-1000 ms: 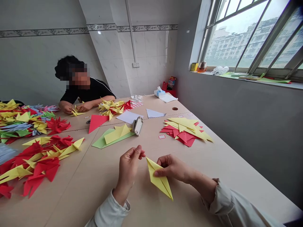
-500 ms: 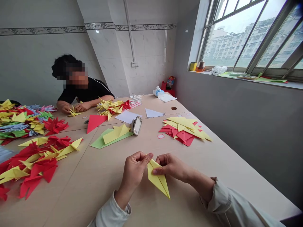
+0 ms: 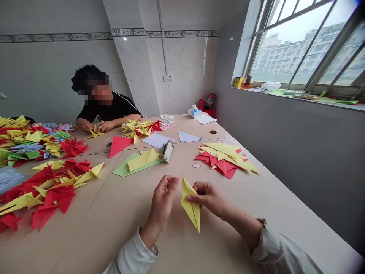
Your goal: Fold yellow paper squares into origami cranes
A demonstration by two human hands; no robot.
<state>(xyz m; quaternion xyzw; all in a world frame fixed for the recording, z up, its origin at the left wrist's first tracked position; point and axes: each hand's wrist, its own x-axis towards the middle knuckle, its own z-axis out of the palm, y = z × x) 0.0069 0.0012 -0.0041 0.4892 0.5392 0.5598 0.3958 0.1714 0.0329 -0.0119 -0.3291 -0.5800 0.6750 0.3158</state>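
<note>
In the head view, the person's right hand (image 3: 207, 198) gripped the folded yellow paper (image 3: 190, 203) by its right side, and the hand was closed on the paper. The paper was long and pointed, and it stood tilted above the table (image 3: 114, 245), with one tip up and the other tip down toward the person. The left hand (image 3: 162, 199) was half curled and just beside the paper's left edge. It did not seem to touch the paper, and it held nothing. Farther along the table lay a green sheet (image 3: 122, 171) with a yellow folded piece (image 3: 141, 160) on it, and just beside them was a small metal clip (image 3: 167, 151). A red paper triangle (image 3: 119, 144) lay a little beyond the green sheet. To the right was a pile of red and yellow folded paper (image 3: 225, 160), and on the left were large heaps of folded paper in many colours (image 3: 48, 186). At the far end, a co-worker (image 3: 111, 110) in a black shirt had both hands (image 3: 97, 126) on a small yellow folded piece (image 3: 94, 132), near a yellow and red heap (image 3: 139, 128). A tissue box (image 3: 194, 112) stood near the far edge of the table.
</note>
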